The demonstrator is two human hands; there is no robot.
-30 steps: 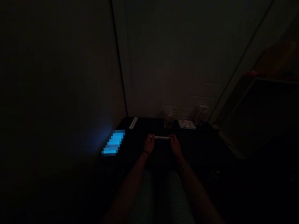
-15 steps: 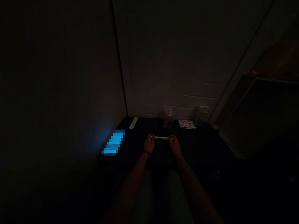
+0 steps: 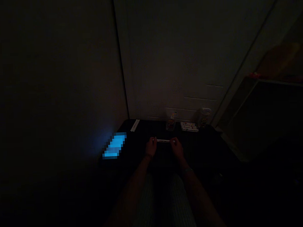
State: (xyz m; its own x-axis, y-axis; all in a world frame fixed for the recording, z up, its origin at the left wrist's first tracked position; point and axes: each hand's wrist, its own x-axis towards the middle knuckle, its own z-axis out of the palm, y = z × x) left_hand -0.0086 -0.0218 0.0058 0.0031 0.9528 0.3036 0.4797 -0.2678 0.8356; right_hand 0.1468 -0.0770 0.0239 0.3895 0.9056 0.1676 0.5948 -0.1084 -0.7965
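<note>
Two white sticks lie side by side at the far left of the dark surface, and nearer us glows a blue panel, blurred into blocks. Toward the back wall we see a clear container, a flat white case with dark marks, and another clear container just beside it; all sit beyond our hands, well apart from them. Between us, above or on the middle of the surface (we cannot tell which), is a slim white stick, straight, nearly level, with dark markings along it. Our left hand pinches one end, our right hand the other.
</note>
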